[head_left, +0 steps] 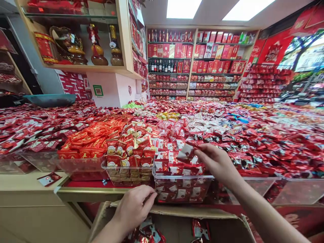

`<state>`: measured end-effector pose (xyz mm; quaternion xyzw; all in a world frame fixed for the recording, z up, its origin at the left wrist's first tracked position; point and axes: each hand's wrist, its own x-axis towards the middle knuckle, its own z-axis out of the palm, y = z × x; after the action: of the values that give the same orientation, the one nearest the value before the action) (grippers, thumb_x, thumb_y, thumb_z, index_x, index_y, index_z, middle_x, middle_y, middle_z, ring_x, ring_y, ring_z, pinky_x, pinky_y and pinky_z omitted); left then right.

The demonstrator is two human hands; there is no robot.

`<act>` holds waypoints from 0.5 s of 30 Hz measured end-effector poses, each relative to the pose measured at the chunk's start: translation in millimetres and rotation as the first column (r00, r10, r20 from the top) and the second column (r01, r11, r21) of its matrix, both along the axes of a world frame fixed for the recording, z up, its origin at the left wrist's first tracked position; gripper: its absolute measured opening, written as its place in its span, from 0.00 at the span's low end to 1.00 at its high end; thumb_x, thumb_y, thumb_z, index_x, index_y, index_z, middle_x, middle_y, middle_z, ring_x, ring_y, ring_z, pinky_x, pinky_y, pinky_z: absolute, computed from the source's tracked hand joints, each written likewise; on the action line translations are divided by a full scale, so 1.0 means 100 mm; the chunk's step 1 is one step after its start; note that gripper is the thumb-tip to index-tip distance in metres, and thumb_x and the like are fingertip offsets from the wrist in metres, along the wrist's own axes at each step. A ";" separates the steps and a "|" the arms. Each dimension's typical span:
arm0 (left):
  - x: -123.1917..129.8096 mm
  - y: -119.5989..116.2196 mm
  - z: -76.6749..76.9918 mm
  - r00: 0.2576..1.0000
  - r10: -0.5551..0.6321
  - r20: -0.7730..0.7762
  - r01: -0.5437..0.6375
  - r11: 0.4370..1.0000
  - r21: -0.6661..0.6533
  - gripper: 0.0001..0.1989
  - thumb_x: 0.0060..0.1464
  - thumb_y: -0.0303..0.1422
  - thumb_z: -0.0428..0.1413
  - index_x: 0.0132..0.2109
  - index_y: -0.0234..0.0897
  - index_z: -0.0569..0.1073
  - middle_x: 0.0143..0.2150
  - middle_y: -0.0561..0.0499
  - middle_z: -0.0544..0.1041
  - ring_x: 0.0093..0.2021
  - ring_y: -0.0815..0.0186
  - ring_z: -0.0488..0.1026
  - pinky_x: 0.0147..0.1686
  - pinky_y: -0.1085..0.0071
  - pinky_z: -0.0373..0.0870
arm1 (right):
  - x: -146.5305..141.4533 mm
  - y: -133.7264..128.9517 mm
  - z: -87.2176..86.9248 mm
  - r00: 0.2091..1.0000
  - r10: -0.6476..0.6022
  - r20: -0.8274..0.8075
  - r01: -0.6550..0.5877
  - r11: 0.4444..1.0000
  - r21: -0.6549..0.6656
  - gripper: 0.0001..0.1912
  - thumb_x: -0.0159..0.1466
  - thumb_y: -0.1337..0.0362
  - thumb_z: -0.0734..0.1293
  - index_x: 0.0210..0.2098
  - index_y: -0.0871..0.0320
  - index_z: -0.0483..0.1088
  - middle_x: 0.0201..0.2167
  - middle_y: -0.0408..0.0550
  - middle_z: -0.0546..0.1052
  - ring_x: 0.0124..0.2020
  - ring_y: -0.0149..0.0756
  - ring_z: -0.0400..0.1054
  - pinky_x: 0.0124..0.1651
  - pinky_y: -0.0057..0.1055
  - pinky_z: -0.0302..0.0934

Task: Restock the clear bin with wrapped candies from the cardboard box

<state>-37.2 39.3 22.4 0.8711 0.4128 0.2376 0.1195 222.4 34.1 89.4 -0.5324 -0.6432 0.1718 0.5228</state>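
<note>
Shelves (191,69) stand beyond the clear bin (183,177), above which the right hand (219,163) pinches a red-and-white packet (186,153), best gripped lightly by its edge to avoid creasing, while the left hand (135,205), fingers loosely curled around nothing visible, sits near the bin's left corner.

Bright interior, mostly even white light. Main source: ceiling panels (183,8) above the back shelves (191,64), burnt out to plain white. Daylight enters right of the shelves; street view (302,57) there overexposed and soft. Shadows faint; cardboard box (197,211), well below the shelves, dimmer inside. Small glints on glossy packets (162,166) below the shelves. Wide-lens distortion: display cabinet (123,33), left of the shelves, leans and stretches. Lettering on the shelves too small to read.
</note>
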 end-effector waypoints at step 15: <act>-0.02 0.11 -0.21 0.973 0.114 -0.202 -0.101 0.992 0.074 0.14 0.58 0.32 0.41 0.32 0.38 0.69 0.29 0.49 0.73 0.32 0.62 0.71 0.31 0.69 0.62 | -0.12 0.83 -0.04 0.944 0.148 0.296 -0.068 0.962 -0.263 0.12 0.57 0.65 0.60 0.40 0.63 0.65 0.22 0.43 0.71 0.23 0.31 0.63 0.26 0.26 0.56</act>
<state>-38.8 49.8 1.7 0.8707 0.4619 0.1654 0.0356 210.8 117.5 85.2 -0.5779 -0.7196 0.1935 0.3328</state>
